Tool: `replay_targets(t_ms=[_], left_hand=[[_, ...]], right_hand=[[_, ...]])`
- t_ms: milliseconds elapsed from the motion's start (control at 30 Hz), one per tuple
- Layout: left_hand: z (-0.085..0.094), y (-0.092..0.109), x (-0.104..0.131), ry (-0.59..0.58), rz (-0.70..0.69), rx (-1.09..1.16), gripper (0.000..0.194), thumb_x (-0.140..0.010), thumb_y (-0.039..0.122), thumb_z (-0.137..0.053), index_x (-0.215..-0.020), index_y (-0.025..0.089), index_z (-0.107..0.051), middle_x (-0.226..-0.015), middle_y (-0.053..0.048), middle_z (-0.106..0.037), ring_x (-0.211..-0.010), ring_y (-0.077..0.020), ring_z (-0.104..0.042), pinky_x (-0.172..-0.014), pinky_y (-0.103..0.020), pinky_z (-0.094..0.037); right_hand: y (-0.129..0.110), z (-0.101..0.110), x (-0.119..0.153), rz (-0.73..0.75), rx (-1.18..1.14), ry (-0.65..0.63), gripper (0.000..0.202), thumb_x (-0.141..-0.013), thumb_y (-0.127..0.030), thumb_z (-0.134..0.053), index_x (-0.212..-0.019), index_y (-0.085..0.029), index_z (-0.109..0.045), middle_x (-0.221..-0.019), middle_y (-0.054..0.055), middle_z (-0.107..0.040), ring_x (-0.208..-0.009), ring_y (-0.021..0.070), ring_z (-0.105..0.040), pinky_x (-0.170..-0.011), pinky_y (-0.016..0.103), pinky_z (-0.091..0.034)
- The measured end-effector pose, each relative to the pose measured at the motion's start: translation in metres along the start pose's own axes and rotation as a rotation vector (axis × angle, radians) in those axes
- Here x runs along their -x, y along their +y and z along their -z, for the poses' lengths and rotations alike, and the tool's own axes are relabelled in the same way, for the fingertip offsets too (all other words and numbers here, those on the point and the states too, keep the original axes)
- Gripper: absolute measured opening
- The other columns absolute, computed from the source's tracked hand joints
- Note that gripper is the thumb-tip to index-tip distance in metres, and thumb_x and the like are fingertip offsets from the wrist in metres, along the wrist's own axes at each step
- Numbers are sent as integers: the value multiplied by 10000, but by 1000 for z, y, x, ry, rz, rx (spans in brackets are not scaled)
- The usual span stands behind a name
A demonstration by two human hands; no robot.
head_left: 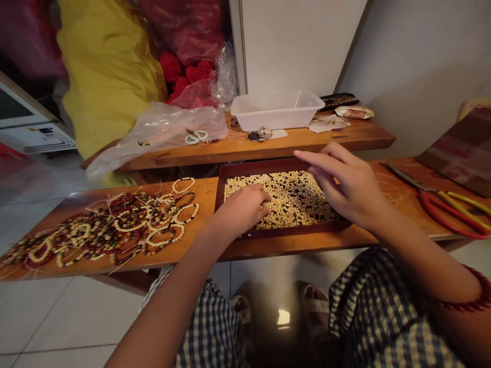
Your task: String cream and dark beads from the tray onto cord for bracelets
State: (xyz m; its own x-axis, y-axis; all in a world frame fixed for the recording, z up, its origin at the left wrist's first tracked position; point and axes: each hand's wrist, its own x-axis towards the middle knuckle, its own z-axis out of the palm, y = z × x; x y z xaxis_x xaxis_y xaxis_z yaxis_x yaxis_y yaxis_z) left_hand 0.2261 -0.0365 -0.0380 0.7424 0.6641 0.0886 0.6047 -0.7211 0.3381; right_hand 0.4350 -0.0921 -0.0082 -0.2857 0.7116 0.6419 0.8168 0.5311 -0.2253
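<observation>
A dark red tray [286, 233] holds a layer of small beads [286, 202], mostly cream with darker ones among them. My left hand [245, 205] rests on the beads at the tray's left side, its fingers curled down and closed; anything between the fingertips is too small or hidden to name. Over the tray's right side, my right hand [345, 181] is raised with its index finger stretched out to the left and nothing visible in it. Left of the tray lies a heap of beaded bracelets [126, 225], with loose thread ends sticking out.
Red-and-yellow-handled shears [452, 212] and a taped cardboard box [460, 148] lie at the right. On the rear bench [238, 152] stand a white plastic bin [276, 115] and small light-handled scissors [196, 137] on clear plastic. A yellow bag [111, 71] stands behind, left.
</observation>
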Motion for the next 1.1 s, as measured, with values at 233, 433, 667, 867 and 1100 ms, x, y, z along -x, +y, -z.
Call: replay_targets(t_ms=[233,433,667,867,1100], left_hand=[[-13,-9,-20,31,11,175,181,-732,219,-614,-873,166,-714,-902,-97,-658,-882,-231,-601,-848,-345,-431],[-11,-7,-23,165,94,310,124,-693,139,-599,-689,166,-720,-729,-78,-691,-734,-209,-614,-779,-345,-443],[1,7,-18,309,322,886,185,-702,184,-661,-863,104,-703,-762,-83,-708,-685,-153,-634,-735,-320,-493],[4,18,-10,293,386,1457,180,-655,89,-716,-834,94,-693,-763,-47,-710,-693,-94,-648,-863,-289,-497],[2,20,-7,226,410,1612,194,-713,51,-669,-899,96,-702,-876,-74,-720,-841,-105,-664,-963,-268,-460]], right_hand=[[-8,-2,2,-91,-41,9,277,-926,-245,-366,-1076,-207,-596,-931,88,-647,-824,194,-604,-734,330,-462],[-10,-6,2,-210,-97,3,244,-913,-264,-395,-985,-179,-612,-835,70,-667,-723,169,-610,-662,296,-455],[-13,-10,6,-342,-532,-39,218,-933,-319,-393,-845,-183,-539,-725,19,-614,-637,120,-591,-638,262,-463],[-15,-9,6,-305,-596,40,174,-936,-303,-403,-873,-189,-519,-729,10,-575,-680,118,-561,-675,272,-458],[-17,-9,6,-274,-542,72,145,-941,-268,-390,-875,-211,-506,-730,6,-547,-682,126,-550,-686,279,-457]])
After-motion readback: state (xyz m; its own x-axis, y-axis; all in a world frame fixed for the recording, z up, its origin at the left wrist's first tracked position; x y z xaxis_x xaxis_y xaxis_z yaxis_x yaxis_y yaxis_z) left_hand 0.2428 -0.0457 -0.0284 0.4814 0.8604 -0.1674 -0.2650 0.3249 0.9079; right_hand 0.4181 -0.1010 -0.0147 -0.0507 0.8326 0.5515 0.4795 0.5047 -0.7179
